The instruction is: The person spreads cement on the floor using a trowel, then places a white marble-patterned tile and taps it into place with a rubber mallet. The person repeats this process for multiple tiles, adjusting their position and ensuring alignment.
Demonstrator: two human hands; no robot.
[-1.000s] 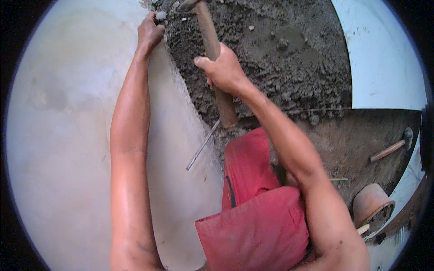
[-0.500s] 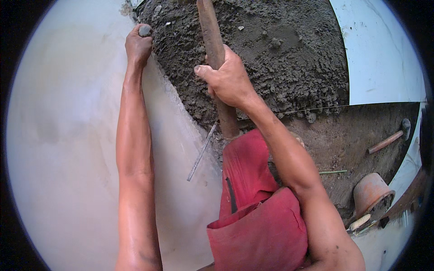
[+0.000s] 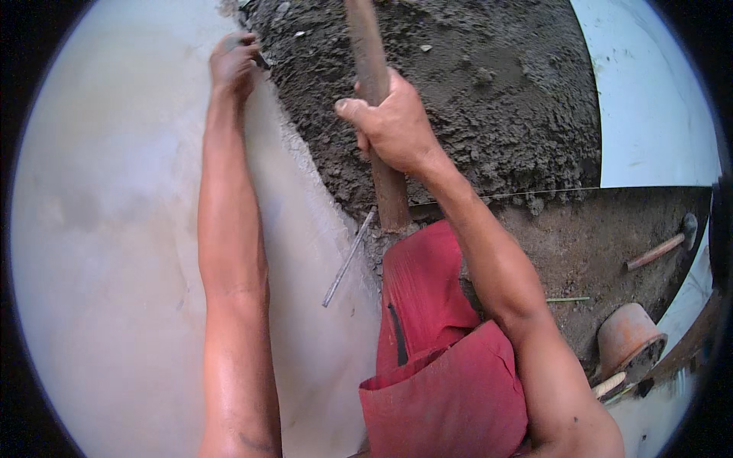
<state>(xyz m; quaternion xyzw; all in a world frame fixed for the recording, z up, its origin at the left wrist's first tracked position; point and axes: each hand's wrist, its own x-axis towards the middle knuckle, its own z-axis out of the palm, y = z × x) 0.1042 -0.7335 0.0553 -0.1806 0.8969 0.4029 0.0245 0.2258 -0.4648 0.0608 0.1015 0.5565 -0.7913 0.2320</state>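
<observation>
My right hand (image 3: 401, 126) is wrapped round a long wooden bar (image 3: 393, 198), which slants over dark wet mortar (image 3: 489, 91) and ends near my red-clothed leg (image 3: 443, 389). My left hand (image 3: 234, 67) is closed at the mortar's far left edge, above a pale smooth wall or floor surface (image 3: 114, 252). A grey rounded end shows faintly at its top and a small dark bit beside the fingers; what it grips is mostly hidden and blurred. Between the pale surface and my leg, a short metal rod (image 3: 350, 256) sticks out at a slant.
At right, a hammer (image 3: 657, 252) with a wooden handle lies on bare soil (image 3: 550, 244). Nearer are an orange-brown bucket (image 3: 628, 333) on its side and a light tool handle (image 3: 608, 385). A thin string (image 3: 496, 191) borders the mortar; a large white tile (image 3: 649, 99) lies beyond.
My left hand has turned and shifted slightly up, so the grey end in it shows less. My right hand still grips the bar. The whole view has shifted a little.
</observation>
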